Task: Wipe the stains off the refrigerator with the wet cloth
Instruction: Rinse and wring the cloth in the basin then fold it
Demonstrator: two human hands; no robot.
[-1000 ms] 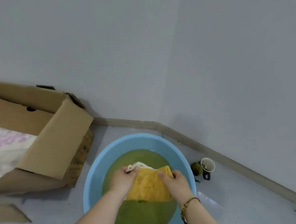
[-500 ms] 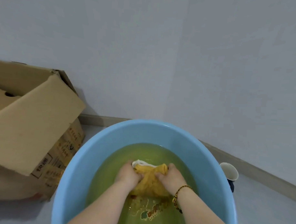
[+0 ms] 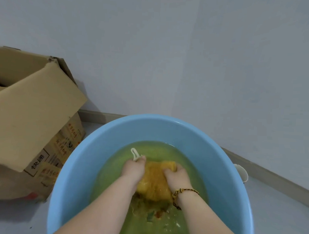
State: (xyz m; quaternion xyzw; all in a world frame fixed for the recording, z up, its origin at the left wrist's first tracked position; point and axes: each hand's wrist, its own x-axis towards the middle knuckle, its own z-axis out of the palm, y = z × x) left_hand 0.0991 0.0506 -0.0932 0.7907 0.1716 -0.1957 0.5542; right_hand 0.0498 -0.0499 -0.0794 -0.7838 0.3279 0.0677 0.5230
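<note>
The yellow cloth (image 3: 155,180) is held bunched under greenish water in the blue basin (image 3: 100,150) on the floor. It is clenched from both sides: the left hand (image 3: 133,168) grasps one edge, the right hand (image 3: 177,176) the other. A cardboard box (image 3: 32,123) stands just beside the basin.

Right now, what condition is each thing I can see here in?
yellow cloth: bunched, soaking in the water
left hand: gripping the cloth
right hand: gripping the cloth
blue basin: partly filled with greenish water
cardboard box: open, flap hanging outward
white cup: mostly hidden behind the basin
</note>
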